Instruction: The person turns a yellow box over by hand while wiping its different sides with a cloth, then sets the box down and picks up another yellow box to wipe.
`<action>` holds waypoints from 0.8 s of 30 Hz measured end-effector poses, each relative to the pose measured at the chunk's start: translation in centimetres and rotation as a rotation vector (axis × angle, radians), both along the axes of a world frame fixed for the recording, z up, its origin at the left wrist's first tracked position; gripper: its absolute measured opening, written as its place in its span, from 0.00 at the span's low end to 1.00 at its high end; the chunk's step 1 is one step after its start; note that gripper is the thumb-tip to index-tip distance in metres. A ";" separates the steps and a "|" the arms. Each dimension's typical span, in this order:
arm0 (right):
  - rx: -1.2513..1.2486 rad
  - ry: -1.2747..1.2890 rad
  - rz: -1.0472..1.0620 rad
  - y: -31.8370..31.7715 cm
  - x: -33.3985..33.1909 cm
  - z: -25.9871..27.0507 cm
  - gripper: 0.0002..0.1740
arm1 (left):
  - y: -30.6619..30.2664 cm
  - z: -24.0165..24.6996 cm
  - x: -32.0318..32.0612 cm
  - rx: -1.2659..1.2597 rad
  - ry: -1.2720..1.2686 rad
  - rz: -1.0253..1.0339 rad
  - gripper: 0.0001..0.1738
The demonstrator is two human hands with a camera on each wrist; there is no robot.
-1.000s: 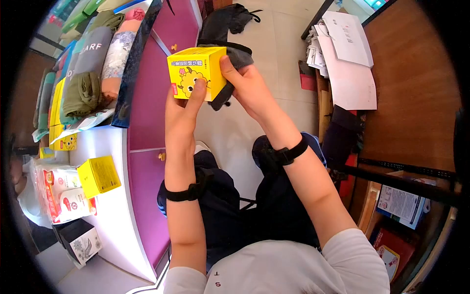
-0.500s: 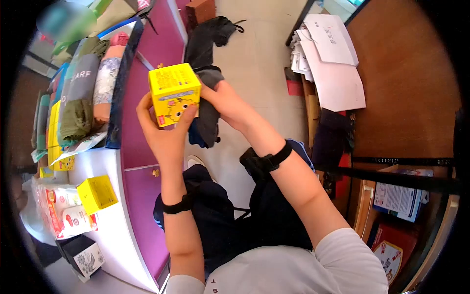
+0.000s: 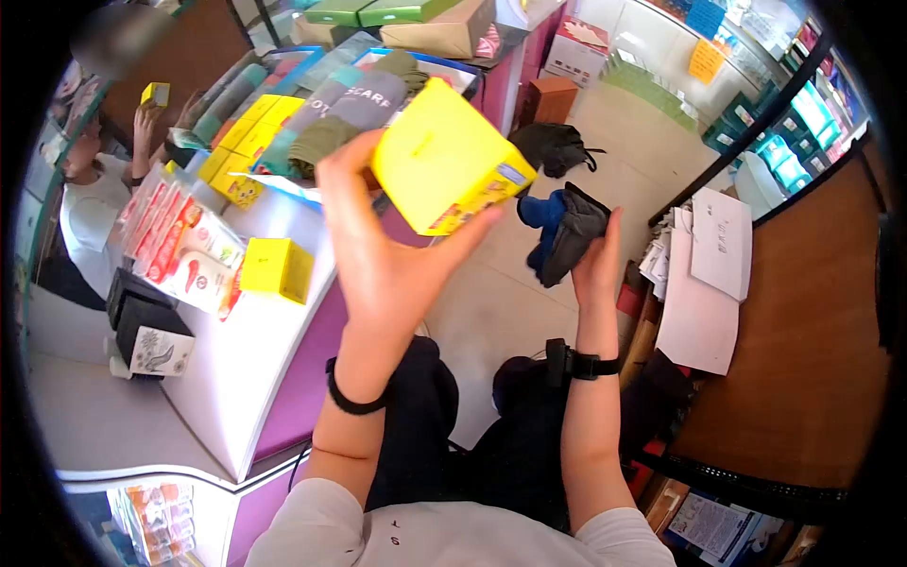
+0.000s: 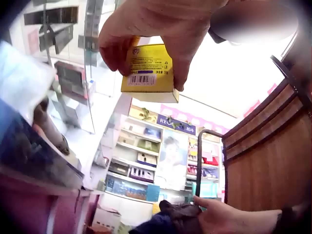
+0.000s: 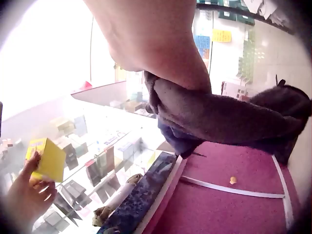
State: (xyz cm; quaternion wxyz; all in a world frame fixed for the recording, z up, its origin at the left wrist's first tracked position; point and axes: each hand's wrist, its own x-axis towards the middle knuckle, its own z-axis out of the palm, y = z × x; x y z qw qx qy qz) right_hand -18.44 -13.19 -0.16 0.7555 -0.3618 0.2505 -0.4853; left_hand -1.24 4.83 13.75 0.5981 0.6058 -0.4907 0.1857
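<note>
Red and white packets (image 3: 194, 255) lie on the counter (image 3: 222, 378).

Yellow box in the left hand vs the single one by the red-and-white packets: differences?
Support: held box is gripped in the air by the left hand; counter box rests on the white counter.
Pose: held box is tilted; counter box sits flat.
Visible faces: held box shows colored graphics; counter box looks mostly plain.
Shared: both yellow, boxy.

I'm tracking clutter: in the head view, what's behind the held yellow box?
The SCARF roll shows past its left edge, a black bag past its right; whatever the box covers is hidden.
</note>
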 end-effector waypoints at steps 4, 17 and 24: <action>0.010 -0.010 0.104 -0.6 -0.1 -1.1 0.40 | 5.2 1.7 2.9 0.113 0.085 0.244 0.47; -0.016 0.084 0.154 0.8 1.2 -1.0 0.46 | 14.5 -1.1 8.5 0.618 0.104 0.741 0.44; 0.016 0.166 0.204 0.2 1.0 -1.3 0.44 | 16.6 3.5 8.9 0.773 -0.220 0.658 0.51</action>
